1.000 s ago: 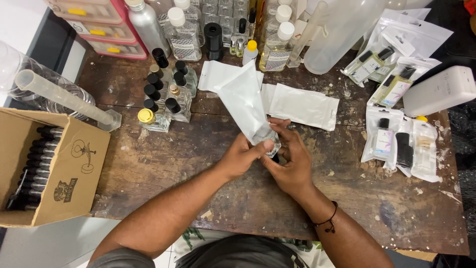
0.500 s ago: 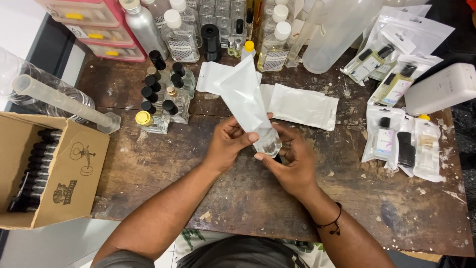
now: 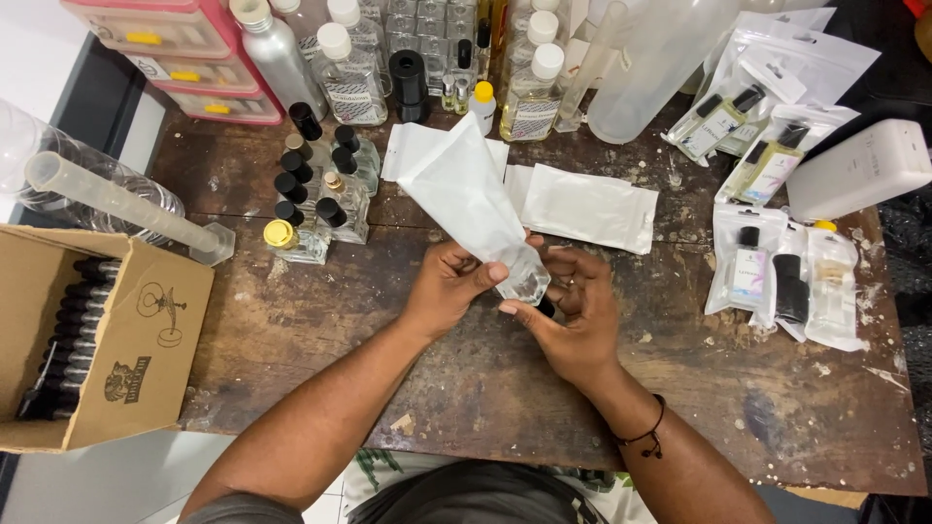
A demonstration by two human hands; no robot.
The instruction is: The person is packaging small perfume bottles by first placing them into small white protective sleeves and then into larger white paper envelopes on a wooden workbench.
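Both hands meeting over the middle of a worn wooden table [image 3: 320,330]. Left hand [image 3: 449,283] pinching the lower edge of a white pouch [image 3: 471,199] between thumb and fingers; right hand [image 3: 573,309] curled, fingers pressed around a small clear bottle [image 3: 525,278] sitting in the mouth of that pouch, dark cap just showing beneath. Pouch slanting up and away from the hands, towards the back of the table, over two flat white pouches [image 3: 587,206] lying behind it. Black cord bracelet [image 3: 643,437] on the right wrist. At the right, a spread of clear-fronted white packets [image 3: 784,277], each with a small bottle inside, some dark-capped, one yellow-capped; further back, two more packets [image 3: 748,136] with pale yellowish bottles, and a white rectangular box [image 3: 859,175] beside them. Left of the hands, a cluster of small square bottles [image 3: 320,189] with black caps, one gold-capped. Along the back edge, taller clear bottles with white caps [image 3: 534,92] and pale labels, a silver bottle [image 3: 277,53], a black cylinder [image 3: 408,82]. At far left, an open brown cardboard box [image 3: 126,359] printed with dark drawings, holding rows of black-capped items; above it, a clear plastic measuring cylinder [image 3: 116,204] lying on its side. Pink drawers [image 3: 165,44] with yellow handles at top left.
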